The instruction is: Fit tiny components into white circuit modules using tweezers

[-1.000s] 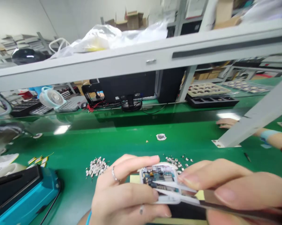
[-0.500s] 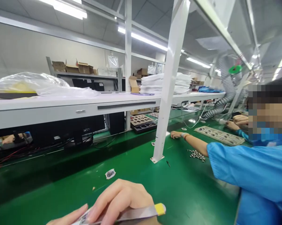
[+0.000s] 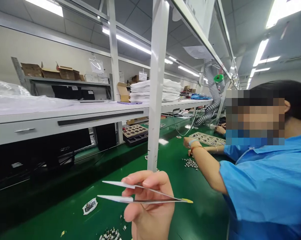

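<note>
In my right hand (image 3: 150,203) is a pair of tweezers (image 3: 160,201), held between thumb and fingers above the green bench. Their white tips point left and stand apart, with nothing between them; the joined yellow end points right. My left hand is out of view. To the left of my right hand, a small white-framed part with a dark electronic inside (image 3: 89,206) lies on the green surface (image 3: 47,213). Below the tweezers, a pile of tiny black-and-white pieces (image 3: 110,234) is partly cut off by the lower edge.
A white post (image 3: 156,83) rises from the bench behind my hand. At right a co-worker in a blue smock (image 3: 270,180) reaches over the bench, near another pile of small pieces (image 3: 190,163) and a beige compartment tray (image 3: 207,139). A white shelf (image 3: 45,120) runs above the left side.
My right hand has risen and turned, and the tweezers' tips now show. My left hand has left the view. The view has swung right, and the co-worker's arm is nearer.
</note>
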The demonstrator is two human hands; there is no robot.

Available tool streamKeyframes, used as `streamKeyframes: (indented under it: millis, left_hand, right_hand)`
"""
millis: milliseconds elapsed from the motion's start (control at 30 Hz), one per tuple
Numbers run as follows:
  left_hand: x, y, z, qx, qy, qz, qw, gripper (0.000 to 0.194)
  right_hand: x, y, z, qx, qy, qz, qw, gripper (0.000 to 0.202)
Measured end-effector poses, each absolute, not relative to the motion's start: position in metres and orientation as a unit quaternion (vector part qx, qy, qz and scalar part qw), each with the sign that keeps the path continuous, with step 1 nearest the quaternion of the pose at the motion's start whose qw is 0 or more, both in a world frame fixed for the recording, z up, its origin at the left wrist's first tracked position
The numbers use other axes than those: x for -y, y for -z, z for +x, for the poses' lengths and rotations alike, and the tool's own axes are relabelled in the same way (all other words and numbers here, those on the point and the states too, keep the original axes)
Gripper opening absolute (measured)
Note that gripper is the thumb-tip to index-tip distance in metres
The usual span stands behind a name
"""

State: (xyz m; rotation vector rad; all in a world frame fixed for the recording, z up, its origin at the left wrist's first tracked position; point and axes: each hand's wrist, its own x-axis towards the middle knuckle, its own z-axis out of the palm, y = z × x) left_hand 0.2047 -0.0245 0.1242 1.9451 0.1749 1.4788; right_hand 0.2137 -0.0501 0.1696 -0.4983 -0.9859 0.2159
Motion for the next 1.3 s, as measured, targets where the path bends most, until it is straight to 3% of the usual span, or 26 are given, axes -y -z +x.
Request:
streamKeyframes:
  millis: [100,233,367,500,667,833,1033,1300]
  left_hand:
    - [0.018,-0.127,0.203,-0.067,-0.571,0.680,0.456,0.060]
    - [0.011,-0.125,0.199,-0.049,-0.521,0.700,0.485,0.070]
    - [0.013,-0.131,0.203,-0.054,-0.499,0.707,0.498,0.058]
    - [0.032,-0.140,0.225,-0.031,-0.555,0.558,0.616,0.045]
    - [0.053,-0.152,0.241,0.033,-0.546,0.371,0.750,0.057]
    - [0.054,-0.160,0.241,0.000,-0.575,0.309,0.758,0.061]
    - [0.050,-0.159,0.234,0.027,-0.622,0.280,0.731,0.053]
    - [0.045,-0.158,0.224,-0.003,-0.661,0.475,0.581,0.031]
  right_hand:
    - [0.048,-0.170,0.219,0.484,-0.074,-0.260,0.832,0.028]
    - [0.049,-0.165,0.220,0.501,-0.066,-0.277,0.817,0.026]
    - [0.042,-0.150,0.230,0.507,-0.066,-0.303,0.804,0.023]
    - [0.034,-0.137,0.248,0.502,-0.056,-0.333,0.796,0.023]
    - [0.040,-0.136,0.260,0.513,-0.051,-0.356,0.779,0.024]
    - [0.046,-0.147,0.255,0.537,-0.057,-0.357,0.762,0.020]
    - [0.048,-0.158,0.239,0.560,-0.057,-0.338,0.754,0.018]
    - [0.052,-0.164,0.241,0.582,-0.055,-0.328,0.742,0.025]
